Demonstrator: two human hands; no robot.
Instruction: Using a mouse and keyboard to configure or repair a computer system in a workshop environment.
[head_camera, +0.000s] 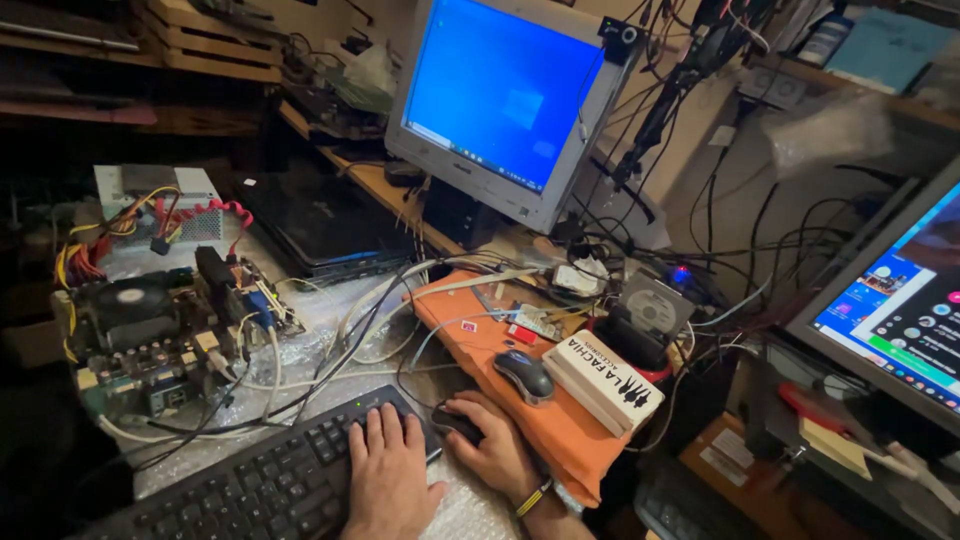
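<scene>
My left hand (385, 475) lies spread flat on keyboard (270, 480); right hand (495, 450) beside keyboard curls over something dark, mostly hidden.

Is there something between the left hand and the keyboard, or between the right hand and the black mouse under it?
Nothing visible. The left hand lies directly on the keyboard, and the right hand covers the black mouse.

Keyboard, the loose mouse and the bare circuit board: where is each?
keyboard (270, 480), head view, middle of the keys.
loose mouse (523, 374), head view, its back.
bare circuit board (160, 335), head view, its centre.
</scene>
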